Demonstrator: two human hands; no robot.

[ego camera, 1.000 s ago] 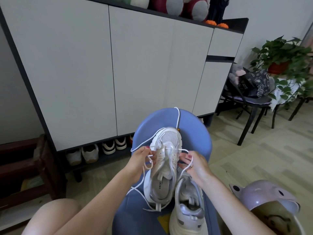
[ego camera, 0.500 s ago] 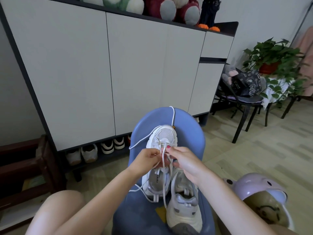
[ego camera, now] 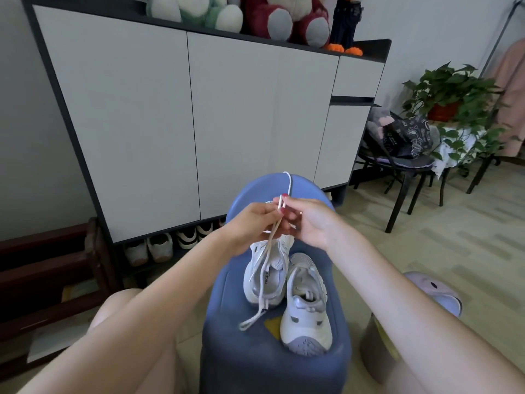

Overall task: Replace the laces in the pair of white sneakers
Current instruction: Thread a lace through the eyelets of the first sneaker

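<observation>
Two white sneakers stand on a blue stool (ego camera: 272, 362). The left sneaker (ego camera: 265, 273) points away from me, the right sneaker (ego camera: 305, 305) lies beside it with its heel toward me. A white lace (ego camera: 262, 275) runs up from the left sneaker into both hands. My left hand (ego camera: 251, 223) and my right hand (ego camera: 308, 220) meet above the sneaker's toe and pinch the lace strands together, with the tips sticking up between the fingers. A loose end of lace lies on the stool; another white lace (ego camera: 289, 183) hangs over the stool's far edge.
A tall white cabinet (ego camera: 199, 123) with shoes beneath stands behind the stool. A lilac-lidded bin (ego camera: 403, 322) sits at my right. A black chair (ego camera: 403, 166) and a potted plant (ego camera: 454, 92) stand at the right. My bare knee (ego camera: 122, 314) is at the left.
Both hands came together from either side of the left sneaker and rose above its toe, drawing the lace strands upward. The camera tilted, showing more of the stool.
</observation>
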